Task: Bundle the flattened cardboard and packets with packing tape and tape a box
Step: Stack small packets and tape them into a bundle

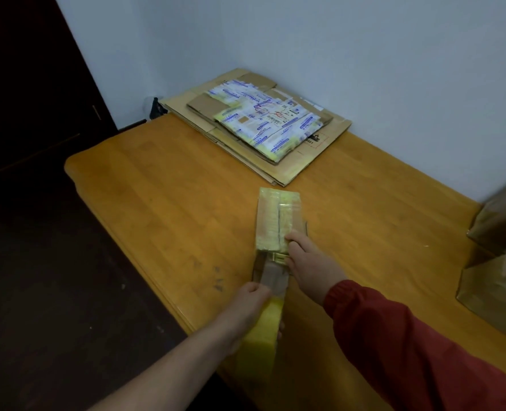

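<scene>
1. On the table [157, 203], about mid-way along and near its front edge, lies a narrow bundle [277, 218] wrapped in yellowish tape, its long side pointing away from me.
2. My right hand [311, 262] holds the near end of the bundle: the fingers [294, 237] lie bent over its top at the right corner, and the thumb sits against the near edge.
3. My right arm is in a red sleeve [409, 336]; my left arm is bare.
4. My left hand [246, 304] is just nearer to me than the bundle, its fingers curled round a strip of tape [263, 330].
5. That yellowish, see-through strip runs from the bundle's near end past my left hand and off the table's front edge towards me.
6. Between my hands, touching the bundle's near end, is a small metal part [278, 258] on a brownish piece; I cannot tell what it is.
7. At the far end of the table, against the wall [335, 54], flattened cardboard [308, 161] lies in a stack, well apart from the bundle.
8. White and blue printed packets [263, 120] lie flat on top of the cardboard, with smaller brown sheets under them.
9. A brown box [501, 262] stands at the right edge of the view, blurred and partly cut off.
</scene>
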